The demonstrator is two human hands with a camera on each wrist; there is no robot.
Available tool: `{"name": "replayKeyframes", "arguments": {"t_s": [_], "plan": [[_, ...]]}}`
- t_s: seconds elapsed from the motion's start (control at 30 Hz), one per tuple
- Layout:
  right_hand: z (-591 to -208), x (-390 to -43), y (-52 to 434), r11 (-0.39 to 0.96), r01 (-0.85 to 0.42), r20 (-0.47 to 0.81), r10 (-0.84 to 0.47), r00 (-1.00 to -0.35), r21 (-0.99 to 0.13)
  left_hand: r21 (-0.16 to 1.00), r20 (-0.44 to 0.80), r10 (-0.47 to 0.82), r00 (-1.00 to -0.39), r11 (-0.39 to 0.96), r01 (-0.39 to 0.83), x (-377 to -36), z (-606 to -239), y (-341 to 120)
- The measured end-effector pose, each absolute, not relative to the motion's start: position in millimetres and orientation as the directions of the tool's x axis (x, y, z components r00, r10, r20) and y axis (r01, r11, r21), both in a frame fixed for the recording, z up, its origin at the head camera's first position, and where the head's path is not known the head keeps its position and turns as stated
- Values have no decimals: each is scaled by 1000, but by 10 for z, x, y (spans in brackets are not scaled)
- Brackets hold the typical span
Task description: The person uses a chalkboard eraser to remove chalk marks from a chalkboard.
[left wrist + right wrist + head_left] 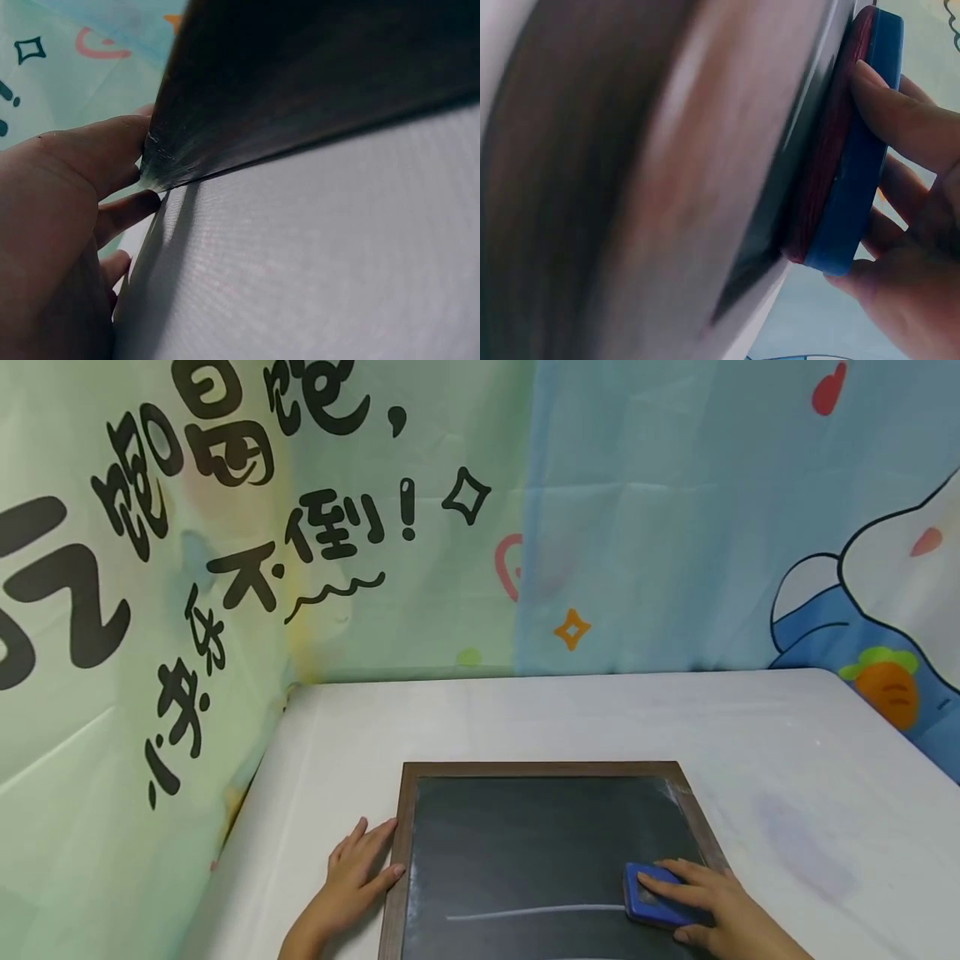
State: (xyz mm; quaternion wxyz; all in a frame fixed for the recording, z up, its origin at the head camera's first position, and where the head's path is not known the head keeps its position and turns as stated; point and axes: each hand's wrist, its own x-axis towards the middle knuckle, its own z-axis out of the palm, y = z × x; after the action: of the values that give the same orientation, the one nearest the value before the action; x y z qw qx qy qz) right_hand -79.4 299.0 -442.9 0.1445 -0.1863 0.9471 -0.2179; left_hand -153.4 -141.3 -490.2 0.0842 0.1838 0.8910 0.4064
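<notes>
Head view: eraser point(660, 897) lengthwise along chalk line point(536, 911)

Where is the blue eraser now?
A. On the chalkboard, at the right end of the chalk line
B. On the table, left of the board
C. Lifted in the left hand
A: the eraser lies on the chalkboard under the right hand, where the chalk line ends.

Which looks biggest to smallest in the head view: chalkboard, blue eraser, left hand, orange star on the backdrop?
1. chalkboard, cut off by the frame's bottom edge
2. left hand
3. blue eraser, partly covered by the right hand
4. orange star; it hangs farther back, so only its apparent size counts.
</notes>
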Motion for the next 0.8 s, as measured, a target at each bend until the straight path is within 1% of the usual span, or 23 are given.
{"name": "replayKeyframes", "arguments": {"t_s": [0.1, 0.13, 0.23, 0.33, 0.4, 0.5, 0.8], "plan": [[-4416, -790, 2935, 842, -283, -196, -407, -892, -459, 759, -5, 402, -916, 598, 258, -1539, -4882, -1414], [-4418, -789, 2908, 837, -303, -168, -415, -894, -455, 759, -5, 402, -916, 598, 258, -1541, -4875, -1415], [-4413, -797, 2778, 831, -321, -139, -422, -896, -455, 760, -4, 401, -916, 597, 258, -1543, -4860, -1415], [-4392, -811, 2576, 824, -302, -151, -416, -897, -480, 760, -6, 403, -915, 597, 258, -1538, -4862, -1407], [-4365, -828, 2428, 819, -282, -186, -419, -889, -500, 761, -6, 405, -914, 594, 259, -1534, -4869, -1399], [-4339, -857, 2211, 816, -279, -201, -427, -882, -506, 760, 6, 405, -914, 592, 267, -1528, -4879, -1388], [-4285, -911, 1561, 807, -323, -172, -455, -873, -495, 763, 14, 392, -920, 591, 263, -1525, -4880, -1405]]}}
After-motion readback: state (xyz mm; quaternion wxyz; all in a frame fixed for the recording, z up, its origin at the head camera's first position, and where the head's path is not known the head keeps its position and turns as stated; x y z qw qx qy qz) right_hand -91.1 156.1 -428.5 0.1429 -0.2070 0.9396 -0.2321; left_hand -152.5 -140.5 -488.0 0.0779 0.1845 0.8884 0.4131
